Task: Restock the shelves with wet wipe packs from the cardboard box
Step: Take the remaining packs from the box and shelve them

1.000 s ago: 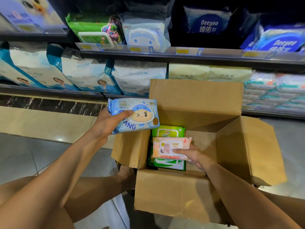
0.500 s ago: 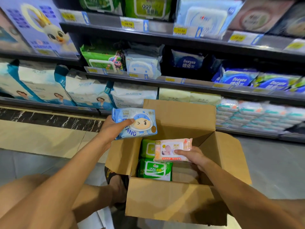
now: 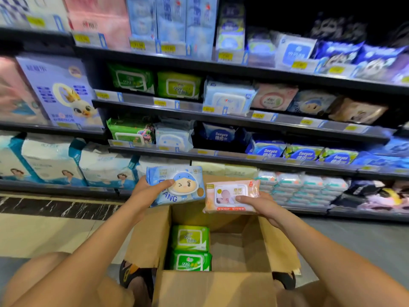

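Head view, from the left: left hand (image 3: 143,192) clamped on the near end of a blue pack (image 3: 177,185), thumb laid flat across the printed face, the other fingers wrapped behind and out of sight. Below that, inside the open cardboard box (image 3: 221,289) against its left wall: two green packs (image 3: 190,249) lying flat, one behind the other, not yet taken out. Further right, just beside the blue one and apart from it: a pink pack (image 3: 231,196) pinched in the right hand (image 3: 263,206), thumb pressing the front under the lid flap, remaining fingers curled beneath the right end. Both packs up above the box, in front of the lower shelves (image 3: 221,156), touching neither.

Probably light and soft in the hand, with slick film wrapping and a squashy body that dents under a hard squeeze. Firmest spot likely the stiff lid on the face. Best taken across a short end, thumb on the face and fingers behind, as here. For shelving, likely easiest slid in among similar packs; matching slot hard to pick out through the blur.
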The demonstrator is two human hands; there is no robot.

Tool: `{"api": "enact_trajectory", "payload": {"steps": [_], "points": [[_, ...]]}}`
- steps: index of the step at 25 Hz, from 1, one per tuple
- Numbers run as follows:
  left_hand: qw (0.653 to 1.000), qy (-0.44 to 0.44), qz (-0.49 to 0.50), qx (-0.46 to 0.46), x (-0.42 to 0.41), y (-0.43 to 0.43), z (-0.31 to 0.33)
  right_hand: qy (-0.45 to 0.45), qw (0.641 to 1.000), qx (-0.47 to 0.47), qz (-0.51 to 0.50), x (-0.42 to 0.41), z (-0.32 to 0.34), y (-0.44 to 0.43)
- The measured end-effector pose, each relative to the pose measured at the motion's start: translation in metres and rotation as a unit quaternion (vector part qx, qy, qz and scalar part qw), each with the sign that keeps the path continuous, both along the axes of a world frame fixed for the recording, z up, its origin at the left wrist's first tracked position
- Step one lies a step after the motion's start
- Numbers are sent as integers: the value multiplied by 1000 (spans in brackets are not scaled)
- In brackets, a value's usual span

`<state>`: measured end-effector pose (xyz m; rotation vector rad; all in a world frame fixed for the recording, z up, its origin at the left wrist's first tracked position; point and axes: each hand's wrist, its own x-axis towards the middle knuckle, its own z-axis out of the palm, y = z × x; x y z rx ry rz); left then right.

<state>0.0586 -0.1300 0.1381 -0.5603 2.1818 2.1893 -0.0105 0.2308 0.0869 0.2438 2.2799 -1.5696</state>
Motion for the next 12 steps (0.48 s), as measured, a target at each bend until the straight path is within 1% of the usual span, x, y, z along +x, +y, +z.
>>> {"api": "enact_trajectory", "payload": {"steps": [4, 8, 12], "points": [[999, 27, -28, -8, -1, 13, 27, 35, 999, -5, -5, 4, 39, 15], [997, 61, -38, 3, -2, 29, 56, 69, 997, -8, -20, 13, 72, 31], [995, 75, -61, 21, -3, 39, 74, 95, 995, -20, -31, 19, 99, 47]]}}
